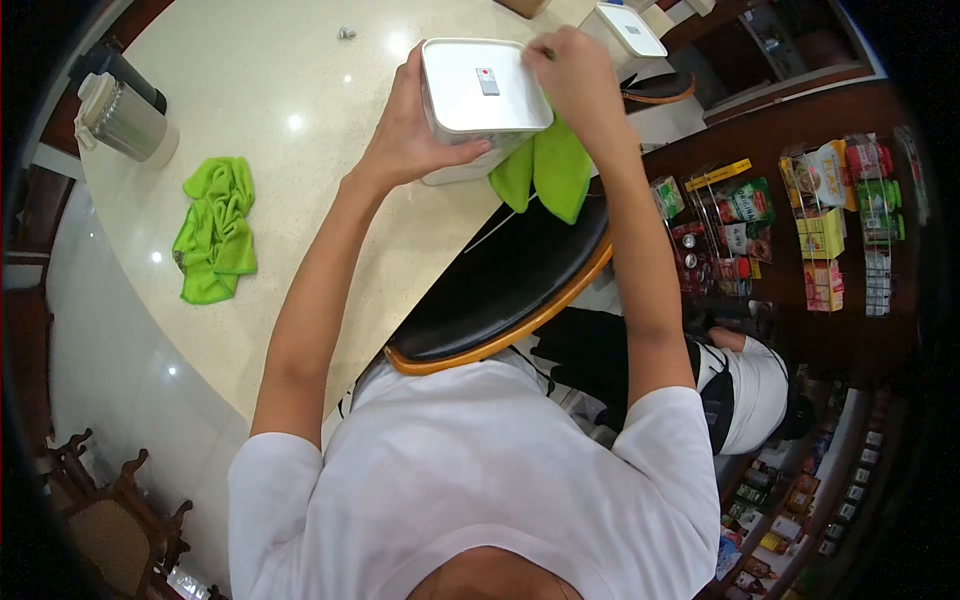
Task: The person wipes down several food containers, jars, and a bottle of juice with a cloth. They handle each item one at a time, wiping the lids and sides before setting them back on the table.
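Note:
A white-lidded square container (455, 105) stands on the pale table (330, 130), with a small label with a red dot on its lid. My left hand (412, 140) grips the container's left side, thumb along the front and fingers behind. At the lid's right edge is my right hand (578, 75), its fingers curled in; what they hold, if anything, is too small to make out. Just below the container's right side, a bright green cloth (560, 170) hangs over the table edge.
Left on the table lie a crumpled green cloth (217, 230) and a clear bottle (130, 125). Another white-lidded container (630, 32) is at the back right. A black chair (500, 290) is against the table edge. A person (755, 395) is near shelves at the right.

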`<state>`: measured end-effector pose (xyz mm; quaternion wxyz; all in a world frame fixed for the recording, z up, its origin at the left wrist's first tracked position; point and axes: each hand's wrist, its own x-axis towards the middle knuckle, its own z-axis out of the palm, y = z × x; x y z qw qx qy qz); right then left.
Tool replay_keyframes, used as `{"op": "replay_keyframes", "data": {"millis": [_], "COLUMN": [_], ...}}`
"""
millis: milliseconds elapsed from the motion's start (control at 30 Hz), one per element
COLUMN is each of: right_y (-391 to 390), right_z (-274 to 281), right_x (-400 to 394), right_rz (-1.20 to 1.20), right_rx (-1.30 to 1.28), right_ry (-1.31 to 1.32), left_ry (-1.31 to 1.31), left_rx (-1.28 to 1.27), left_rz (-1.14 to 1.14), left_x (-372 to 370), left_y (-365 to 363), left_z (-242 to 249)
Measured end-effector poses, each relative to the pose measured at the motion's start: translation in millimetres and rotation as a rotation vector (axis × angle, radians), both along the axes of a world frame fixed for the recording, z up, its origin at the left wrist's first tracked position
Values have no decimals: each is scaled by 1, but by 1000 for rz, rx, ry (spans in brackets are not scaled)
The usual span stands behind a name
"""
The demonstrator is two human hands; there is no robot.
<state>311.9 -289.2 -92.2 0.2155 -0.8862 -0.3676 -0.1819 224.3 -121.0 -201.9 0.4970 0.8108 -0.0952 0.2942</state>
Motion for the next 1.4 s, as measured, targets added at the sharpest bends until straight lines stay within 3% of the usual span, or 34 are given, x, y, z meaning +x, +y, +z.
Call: {"op": "replay_keyframes", "data": {"millis": [100, 200, 300, 367, 533, 600, 667, 800, 867, 933, 967, 1067, 1167, 1233, 1267, 1300, 1367, 1400], "right_y": [12, -8, -23, -20, 45, 56, 54, 21, -8, -37, -49, -63, -57, -50, -49, -45, -21, -6], "right_z": [-7, 5, 15, 17, 6, 6, 7, -6, -17, -53, -47, -59, -67, -64, -57, -51, -47, -75], "right_x": [6, -33, -67, -77, -64, -49, -59, -95, -114, -102, -100, -75, -69, -66, -65, -66, -75, -70], "right_rz": [33, 8, 19, 144, 229, 128, 133, 214, 236, 126, 54, -73, -26, -25, 21, 25, 363, 308], "right_rx": [0, -219, -219, -72, -55, 94, 126, 253, 429, 790, 988, 923, 735, 908, 1128, 1134, 1552, 1361], "right_ry": [-161, -214, -66, 193, 133, 268, 226, 193, 304, 446, 686, 821, 849, 862, 873, 873, 879, 717], "left_ry": [27, 33, 35, 45, 61, 101, 132, 71, 62, 57, 66, 54, 65, 107, 103, 96, 36, -27], "left_rx": [17, -18, -28, -33, -21, 30, 83, -91, -246, -248, -255, -141, -68, -86, 33, 150, 50, -56], "left_rz": [28, 44, 55, 64, 98, 66, 41, 25, -68, -71, -83, -53, -82, -118, -69, -19, 20, 57], "left_x": [1, -2, 0, -2, -5, 9, 8, 3, 1, 4, 3, 3, -6, -8, -8, -7, 0, 5], "left_y": [-3, -4, -6, -9, -11, -4, -2, -10, -13, -5, -4, 2, 10, 14, 15, 15, 7, 4], "left_z": [-6, -6, -6, -5, -12, -22, -16, -24, -14, -9, -5, 9, 26, 34, 35, 38, 21, 13]}}
